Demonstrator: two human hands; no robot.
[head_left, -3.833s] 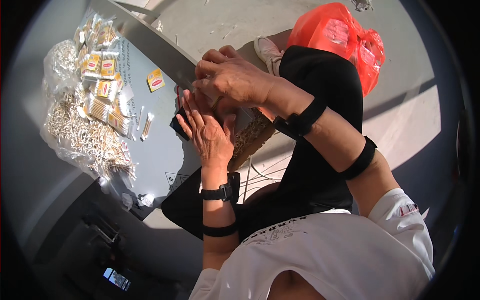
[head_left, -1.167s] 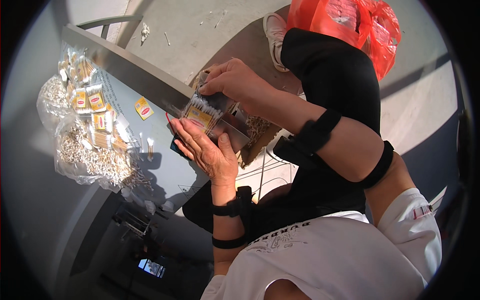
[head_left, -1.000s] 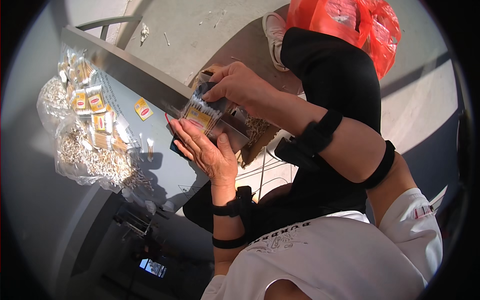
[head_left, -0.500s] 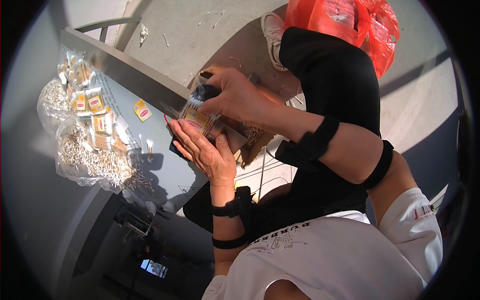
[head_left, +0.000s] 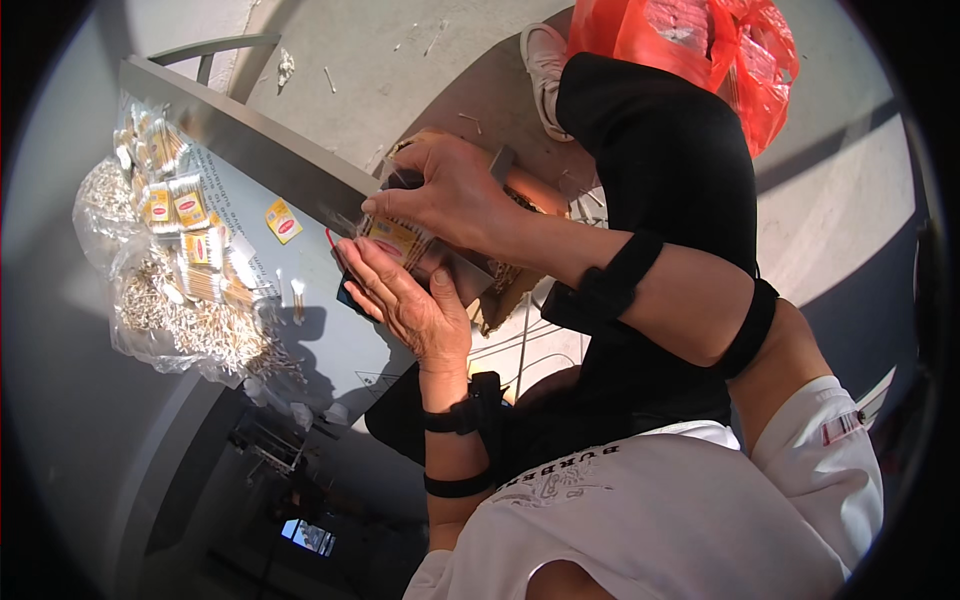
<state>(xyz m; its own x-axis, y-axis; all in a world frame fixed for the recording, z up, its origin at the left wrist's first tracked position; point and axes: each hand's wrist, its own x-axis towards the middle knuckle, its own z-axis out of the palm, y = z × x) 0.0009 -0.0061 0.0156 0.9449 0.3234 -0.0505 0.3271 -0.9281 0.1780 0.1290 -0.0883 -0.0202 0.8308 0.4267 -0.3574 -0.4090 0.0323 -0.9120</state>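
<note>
A clear bag of cotton swabs (head_left: pixel 393 238) with a yellow label lies at a metal plate, between my two hands. My right hand (head_left: pixel 455 195) is curled over the bag's far end, thumb and fingers pinched at its clear film; a dark patch shows under the fingers. My left hand (head_left: pixel 415 305) lies flat along the bag's near side, fingers stretched out and thumb apart, touching the edge of the metal plate. Beside it on the grey table is a loose yellow label card (head_left: pixel 284 221).
Filled swab packs (head_left: pixel 188 200) and a large plastic bag of loose swabs (head_left: pixel 200 315) cover the table's left. A raised metal rail (head_left: pixel 250 125) edges the table. A cardboard box (head_left: pixel 495 312) stands under my hands; red plastic bags (head_left: pixel 655 45) sit on the floor beyond my leg.
My right hand has shifted slightly left, its thumb moving off the bag's middle toward the far end, so more of the label shows. My left hand stays nearly still.
</note>
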